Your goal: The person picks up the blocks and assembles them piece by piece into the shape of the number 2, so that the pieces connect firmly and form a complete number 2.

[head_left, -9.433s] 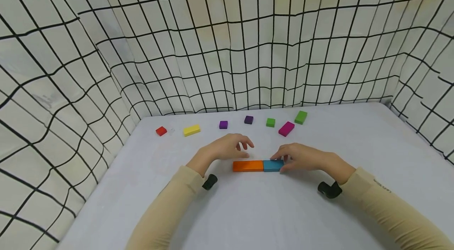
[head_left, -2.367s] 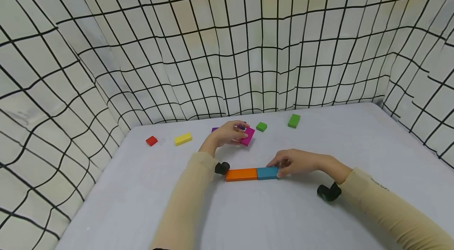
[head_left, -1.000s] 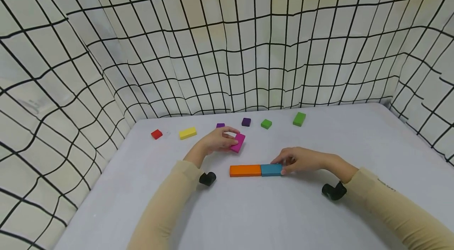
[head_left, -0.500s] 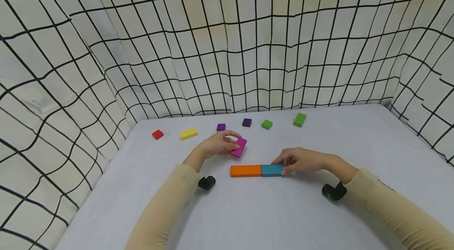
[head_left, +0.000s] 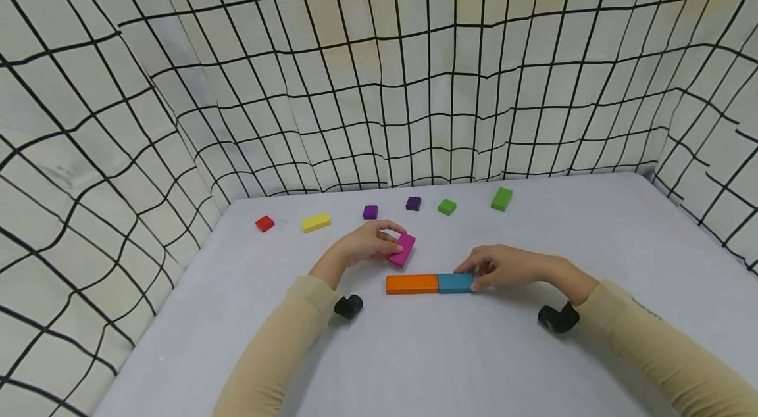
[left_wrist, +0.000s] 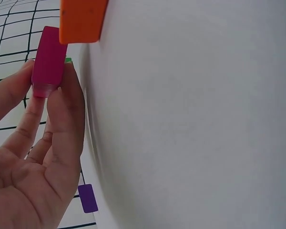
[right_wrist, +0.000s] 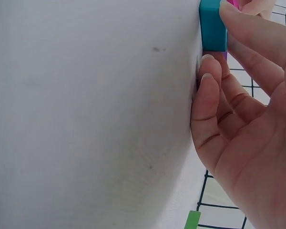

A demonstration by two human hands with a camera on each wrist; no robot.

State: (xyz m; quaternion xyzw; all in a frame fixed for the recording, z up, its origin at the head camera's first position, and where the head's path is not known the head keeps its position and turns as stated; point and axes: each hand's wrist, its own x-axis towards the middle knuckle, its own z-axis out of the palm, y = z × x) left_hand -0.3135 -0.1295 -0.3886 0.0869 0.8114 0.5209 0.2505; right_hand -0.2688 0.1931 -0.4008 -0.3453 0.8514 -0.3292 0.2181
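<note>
A magenta block (head_left: 403,250) is pinched between the thumb and fingers of my left hand (head_left: 367,243), just behind the orange block. In the left wrist view the magenta block (left_wrist: 49,59) tilts upward from the fingertips, close by the orange block (left_wrist: 83,20). On the table, the orange block (head_left: 411,284) and the blue block (head_left: 455,283) lie end to end in a row. My right hand (head_left: 503,266) grips the blue block's right end, thumb in front and index finger behind. The right wrist view shows that blue block (right_wrist: 213,26) between thumb and fingers.
Along the table's back lie a red block (head_left: 264,223), a yellow block (head_left: 316,222), a purple block (head_left: 370,212), a dark purple block (head_left: 413,204), a small green block (head_left: 447,206) and a longer green block (head_left: 501,199). Black netting (head_left: 379,83) over white cloth encloses the table (head_left: 414,358).
My left hand has picked up the magenta block from the back row and brought it forward and left, near the orange block. My right hand stays at the blue block.
</note>
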